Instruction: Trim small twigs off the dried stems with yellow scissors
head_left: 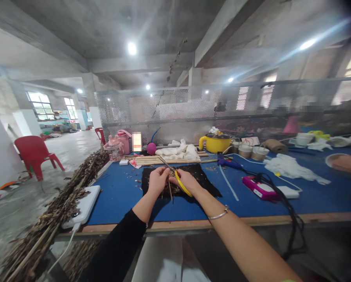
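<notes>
Both my hands meet over a black cloth (206,184) spread on the blue table (119,203). My left hand (157,179) is closed in a pinch on a thin brown twig (170,192) that hangs down from my fingers. My right hand (187,181) is closed round yellow-handled scissors (181,185), whose blades (165,163) point up and left past my left hand. Small dark plant bits lie on the cloth under my hands.
Wooden sticks (163,159), white cloths (179,152), a yellow pot (215,143), a pink bottle (124,141), a blue glue gun (226,161), a magenta device (256,187) with black cable and a white scale (85,203) sit around. Dry branches (60,203) are piled left. Another person's hand (350,164) is far right.
</notes>
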A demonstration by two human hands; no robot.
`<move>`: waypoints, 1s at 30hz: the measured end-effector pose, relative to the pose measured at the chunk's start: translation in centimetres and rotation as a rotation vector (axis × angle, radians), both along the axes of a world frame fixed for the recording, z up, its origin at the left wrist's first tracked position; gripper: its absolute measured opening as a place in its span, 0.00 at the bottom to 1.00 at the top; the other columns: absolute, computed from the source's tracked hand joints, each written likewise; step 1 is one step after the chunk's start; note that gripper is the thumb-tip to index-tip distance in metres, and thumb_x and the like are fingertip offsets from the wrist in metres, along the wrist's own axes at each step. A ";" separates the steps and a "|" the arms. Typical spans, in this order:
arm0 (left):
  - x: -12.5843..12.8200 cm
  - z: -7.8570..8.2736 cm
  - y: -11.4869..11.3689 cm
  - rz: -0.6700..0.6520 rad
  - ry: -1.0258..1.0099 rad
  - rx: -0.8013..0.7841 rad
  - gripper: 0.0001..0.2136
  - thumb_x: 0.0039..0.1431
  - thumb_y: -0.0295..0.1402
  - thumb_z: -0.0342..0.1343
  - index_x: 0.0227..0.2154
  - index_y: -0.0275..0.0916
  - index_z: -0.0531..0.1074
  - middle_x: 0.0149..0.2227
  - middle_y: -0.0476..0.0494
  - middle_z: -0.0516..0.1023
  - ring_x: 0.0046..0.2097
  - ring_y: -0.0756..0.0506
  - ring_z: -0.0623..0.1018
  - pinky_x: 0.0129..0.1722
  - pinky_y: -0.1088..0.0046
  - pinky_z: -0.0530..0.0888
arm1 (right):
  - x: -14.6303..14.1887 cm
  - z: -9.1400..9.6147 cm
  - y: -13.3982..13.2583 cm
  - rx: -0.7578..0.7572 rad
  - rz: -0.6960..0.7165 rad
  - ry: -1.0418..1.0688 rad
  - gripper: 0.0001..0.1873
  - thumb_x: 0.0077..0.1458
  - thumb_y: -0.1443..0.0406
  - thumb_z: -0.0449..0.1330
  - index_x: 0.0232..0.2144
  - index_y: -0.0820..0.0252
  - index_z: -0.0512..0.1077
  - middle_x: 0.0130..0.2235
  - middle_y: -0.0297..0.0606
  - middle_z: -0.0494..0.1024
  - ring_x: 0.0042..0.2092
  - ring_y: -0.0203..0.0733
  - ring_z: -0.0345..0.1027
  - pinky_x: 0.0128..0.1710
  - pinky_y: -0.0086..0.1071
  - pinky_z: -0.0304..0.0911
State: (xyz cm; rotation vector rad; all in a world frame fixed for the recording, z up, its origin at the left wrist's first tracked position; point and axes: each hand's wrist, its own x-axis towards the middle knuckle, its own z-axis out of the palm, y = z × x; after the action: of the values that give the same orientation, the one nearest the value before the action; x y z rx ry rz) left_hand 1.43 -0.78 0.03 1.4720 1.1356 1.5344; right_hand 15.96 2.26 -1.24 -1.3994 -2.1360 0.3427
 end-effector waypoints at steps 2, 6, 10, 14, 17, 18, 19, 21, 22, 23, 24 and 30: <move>0.0 0.1 -0.1 -0.001 -0.009 -0.020 0.12 0.46 0.41 0.54 0.23 0.34 0.69 0.15 0.52 0.65 0.16 0.56 0.61 0.14 0.82 0.58 | 0.0 -0.1 0.1 -0.010 -0.004 0.003 0.26 0.43 0.45 0.55 0.33 0.61 0.67 0.31 0.41 0.73 0.31 0.40 0.66 0.28 0.27 0.53; -0.1 0.2 0.0 0.003 -0.024 -0.056 0.12 0.47 0.40 0.54 0.24 0.34 0.70 0.15 0.52 0.65 0.15 0.56 0.61 0.14 0.82 0.58 | 0.1 -0.3 0.5 -0.025 0.018 0.028 0.25 0.43 0.45 0.55 0.31 0.60 0.69 0.30 0.40 0.74 0.31 0.40 0.66 0.28 0.27 0.54; -0.3 0.1 0.3 0.028 -0.076 -0.068 0.13 0.46 0.40 0.54 0.28 0.34 0.71 0.17 0.52 0.67 0.16 0.56 0.62 0.14 0.82 0.58 | 0.1 0.0 0.5 -0.038 0.025 0.022 0.24 0.44 0.45 0.54 0.30 0.60 0.70 0.29 0.39 0.74 0.31 0.41 0.66 0.28 0.28 0.54; -0.4 -0.1 0.5 0.043 -0.079 -0.059 0.13 0.46 0.40 0.55 0.29 0.34 0.71 0.18 0.51 0.68 0.16 0.56 0.62 0.14 0.81 0.58 | 0.2 0.2 0.1 -0.010 -0.007 -0.055 0.24 0.44 0.45 0.54 0.31 0.59 0.70 0.30 0.39 0.74 0.32 0.41 0.66 0.28 0.28 0.53; -0.4 -0.1 0.5 0.056 -0.080 -0.046 0.13 0.45 0.40 0.55 0.29 0.34 0.72 0.18 0.51 0.68 0.17 0.55 0.62 0.15 0.81 0.58 | 0.2 0.0 0.1 0.008 -0.007 -0.109 0.25 0.44 0.45 0.54 0.35 0.58 0.67 0.32 0.40 0.73 0.33 0.42 0.67 0.28 0.27 0.52; -0.4 -0.1 0.5 0.061 -0.081 -0.043 0.14 0.45 0.40 0.56 0.29 0.33 0.72 0.17 0.52 0.68 0.17 0.55 0.62 0.15 0.81 0.58 | 0.2 -0.1 0.1 0.011 0.003 -0.110 0.25 0.44 0.46 0.54 0.36 0.58 0.67 0.33 0.40 0.73 0.34 0.42 0.67 0.28 0.27 0.52; -0.4 -0.1 0.5 0.063 -0.078 -0.042 0.14 0.44 0.40 0.56 0.29 0.33 0.73 0.17 0.52 0.67 0.17 0.56 0.62 0.15 0.81 0.58 | 0.2 -0.1 0.1 0.015 0.013 -0.103 0.26 0.44 0.46 0.54 0.37 0.58 0.66 0.33 0.40 0.73 0.34 0.43 0.67 0.28 0.27 0.52; -0.3 0.0 0.4 0.058 -0.067 -0.047 0.13 0.44 0.40 0.56 0.28 0.33 0.73 0.16 0.52 0.66 0.17 0.56 0.60 0.14 0.81 0.57 | 0.2 -0.2 0.1 0.019 0.023 -0.077 0.26 0.45 0.46 0.54 0.38 0.59 0.65 0.34 0.41 0.73 0.35 0.43 0.67 0.29 0.28 0.53; -0.2 0.0 0.3 0.052 -0.065 -0.051 0.13 0.44 0.40 0.56 0.27 0.33 0.73 0.16 0.52 0.66 0.16 0.56 0.60 0.14 0.81 0.57 | 0.2 -0.2 0.1 0.017 0.024 -0.063 0.26 0.45 0.46 0.54 0.38 0.59 0.65 0.35 0.42 0.73 0.36 0.44 0.67 0.30 0.28 0.53; -0.2 0.1 0.2 0.042 -0.070 -0.061 0.14 0.44 0.41 0.56 0.27 0.33 0.73 0.16 0.52 0.66 0.17 0.56 0.60 0.15 0.81 0.58 | 0.2 -0.2 0.1 0.014 0.025 -0.047 0.25 0.46 0.46 0.54 0.38 0.59 0.65 0.35 0.42 0.74 0.36 0.44 0.67 0.30 0.28 0.53; -0.1 0.1 0.1 0.029 -0.082 -0.077 0.14 0.44 0.41 0.56 0.26 0.33 0.73 0.17 0.52 0.67 0.17 0.56 0.61 0.15 0.81 0.59 | 0.2 -0.2 0.1 0.010 0.028 -0.029 0.25 0.46 0.46 0.54 0.38 0.59 0.66 0.35 0.42 0.74 0.36 0.44 0.67 0.31 0.28 0.53; 0.0 0.1 -0.1 -0.093 -0.213 -0.207 0.15 0.40 0.40 0.60 0.28 0.34 0.73 0.24 0.47 0.72 0.22 0.55 0.68 0.20 0.82 0.64 | 0.1 -0.2 0.0 0.007 0.012 0.006 0.24 0.47 0.47 0.52 0.38 0.59 0.66 0.36 0.42 0.74 0.37 0.43 0.67 0.31 0.29 0.54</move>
State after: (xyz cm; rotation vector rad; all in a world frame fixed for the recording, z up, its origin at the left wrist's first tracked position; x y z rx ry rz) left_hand 1.46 -0.85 0.10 1.1772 1.0499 1.4250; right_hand 16.11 2.26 -1.44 -1.3799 -2.1396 0.3437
